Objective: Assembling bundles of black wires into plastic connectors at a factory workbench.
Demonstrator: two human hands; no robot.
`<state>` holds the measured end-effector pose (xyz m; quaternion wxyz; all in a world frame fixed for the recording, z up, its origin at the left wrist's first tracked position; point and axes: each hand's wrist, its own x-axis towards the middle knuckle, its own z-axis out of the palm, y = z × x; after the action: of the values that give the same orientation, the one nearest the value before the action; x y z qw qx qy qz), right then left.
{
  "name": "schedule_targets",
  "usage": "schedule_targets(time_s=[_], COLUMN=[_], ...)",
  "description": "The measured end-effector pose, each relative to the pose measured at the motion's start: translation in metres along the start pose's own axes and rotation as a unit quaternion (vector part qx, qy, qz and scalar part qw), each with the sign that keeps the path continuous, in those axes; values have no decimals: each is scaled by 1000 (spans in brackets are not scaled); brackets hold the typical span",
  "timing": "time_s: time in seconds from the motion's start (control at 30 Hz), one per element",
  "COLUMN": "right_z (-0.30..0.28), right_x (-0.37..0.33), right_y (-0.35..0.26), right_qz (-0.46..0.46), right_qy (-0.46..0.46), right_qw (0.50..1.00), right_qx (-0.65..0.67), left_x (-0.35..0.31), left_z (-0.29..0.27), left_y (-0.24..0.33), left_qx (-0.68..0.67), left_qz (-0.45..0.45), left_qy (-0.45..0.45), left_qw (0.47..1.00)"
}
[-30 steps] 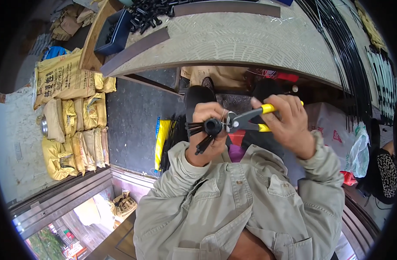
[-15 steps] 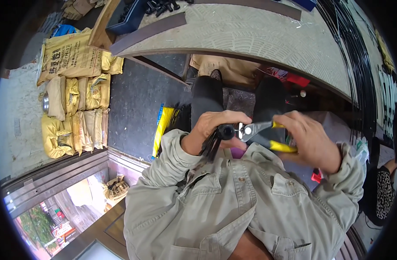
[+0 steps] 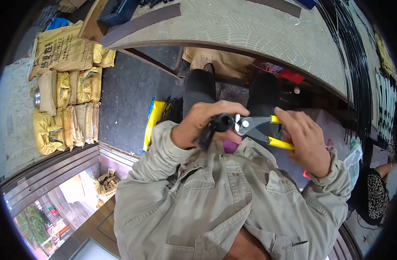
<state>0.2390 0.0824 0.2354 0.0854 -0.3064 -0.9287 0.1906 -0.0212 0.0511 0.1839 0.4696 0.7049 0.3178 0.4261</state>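
Observation:
My left hand (image 3: 201, 118) is closed around a black piece with a round hollow end (image 3: 224, 123). In the blurred part below its end, thin dark rods hang down. My right hand (image 3: 303, 138) grips pliers with yellow handles (image 3: 280, 143), its fingers around the grips. The handles stand apart. The pliers' metal head (image 3: 245, 124) points left and lies right beside the black piece, next to my left fingers. Whether the jaws bite on anything is hidden. Something purple (image 3: 230, 146) shows below the left hand.
A worktop (image 3: 250, 34) spans the far side, with a blue bin (image 3: 117, 15) at its left. Long black rods (image 3: 352, 52) hang at the right. Yellow and brown sacks (image 3: 66, 52) are stacked at left. A yellow packet (image 3: 154, 123) lies on the floor. Another person (image 3: 376, 190) is at far right.
The right hand, blurred before, is now steadier on the pliers. The black piece has tilted a little and its lower rods are more smeared. The whole view has shifted slightly.

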Motion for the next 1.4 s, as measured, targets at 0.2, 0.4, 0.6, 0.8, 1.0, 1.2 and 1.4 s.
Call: schedule_targets(time_s=[0.2, 0.4, 0.6, 0.8, 1.0, 1.2, 1.4], right_z=[-11, 3, 18, 81, 140, 62, 48], right_x=[-6, 5, 19, 31, 29, 59, 68], right_y=[36, 9, 14, 20, 16, 11, 25], right_qz=[183, -65, -67, -57, 68, -69, -100], right_qy=[-352, 29, 98, 200, 142, 286, 349], right_qw=[609, 996, 992, 976, 814, 954, 859], right_qx=[687, -48, -36, 63, 559, 53, -360], left_x=[13, -4, -4, -7, -10, -14, -16], left_z=[-4, 9, 14, 17, 17, 11, -4], left_y=[7, -3, -5, -11, -16, -5, 2], left_qx=[-87, 36, 88, 19, -161, -34, 7], left_qz=[2, -30, 16, -18, -53, -79, -118], left_qy=[-144, 70, 134, 197, 214, 216, 178], left_qw=[986, 996, 987, 980, 962, 973, 977])
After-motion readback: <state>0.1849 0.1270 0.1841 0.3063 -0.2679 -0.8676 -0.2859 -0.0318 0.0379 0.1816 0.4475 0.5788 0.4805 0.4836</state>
